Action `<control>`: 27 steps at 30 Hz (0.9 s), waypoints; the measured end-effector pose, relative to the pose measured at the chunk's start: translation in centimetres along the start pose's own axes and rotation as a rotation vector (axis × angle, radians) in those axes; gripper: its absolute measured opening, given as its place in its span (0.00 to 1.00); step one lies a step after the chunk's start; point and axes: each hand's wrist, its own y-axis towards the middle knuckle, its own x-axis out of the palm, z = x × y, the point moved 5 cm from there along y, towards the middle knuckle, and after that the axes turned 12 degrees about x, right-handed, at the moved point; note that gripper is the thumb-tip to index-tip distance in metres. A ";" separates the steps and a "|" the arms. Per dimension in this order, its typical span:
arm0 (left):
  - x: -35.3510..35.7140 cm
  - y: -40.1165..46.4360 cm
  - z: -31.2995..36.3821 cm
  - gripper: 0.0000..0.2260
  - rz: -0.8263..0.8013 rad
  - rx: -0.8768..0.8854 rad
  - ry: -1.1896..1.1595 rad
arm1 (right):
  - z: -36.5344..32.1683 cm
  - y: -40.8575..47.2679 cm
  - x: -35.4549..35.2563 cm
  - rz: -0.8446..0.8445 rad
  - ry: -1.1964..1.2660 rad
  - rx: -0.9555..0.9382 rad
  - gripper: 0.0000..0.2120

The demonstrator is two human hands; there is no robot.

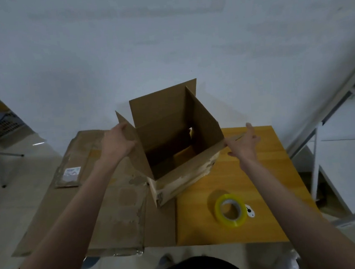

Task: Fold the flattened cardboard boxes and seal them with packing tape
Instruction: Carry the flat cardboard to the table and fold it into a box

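While the box stands open, risks follow.
Box: box [173, 147] stands at frame centre, partly on the worktop [262, 180], partly on flat cardboard [114, 204]; top flaps up.
Bottom: a gap shows light at the inner right corner; bottom flaps look unsealed.
Left hand: left hand [117, 141] holds the left flap, thumb on its inner face, fingers behind it.
Right hand: right hand [245, 144] has fingers spread, thumb tip touching or just beside the right flap's edge; cannot tell which.
Tape: tape [230, 210] lies lower right, apart from both hands.
Risk 1: uneven footing may tip the box if one flap is pushed.
Risk 2: the loose bottom may spring open under pressure.
Risk 3: worn walls may tear.
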 end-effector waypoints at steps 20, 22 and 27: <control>-0.5 8.8 -1.2 0.30 -0.115 0.191 -0.005 | -3.7 0.8 2.3 -0.106 -0.801 -0.112 0.23; -0.2 9.0 -1.5 0.30 -0.131 0.205 -0.017 | -4.4 1.1 3.4 -0.179 -0.793 -0.144 0.24; 0.3 9.3 -1.9 0.27 -0.199 0.235 -0.057 | -4.9 0.5 5.9 -0.422 -0.910 -0.193 0.23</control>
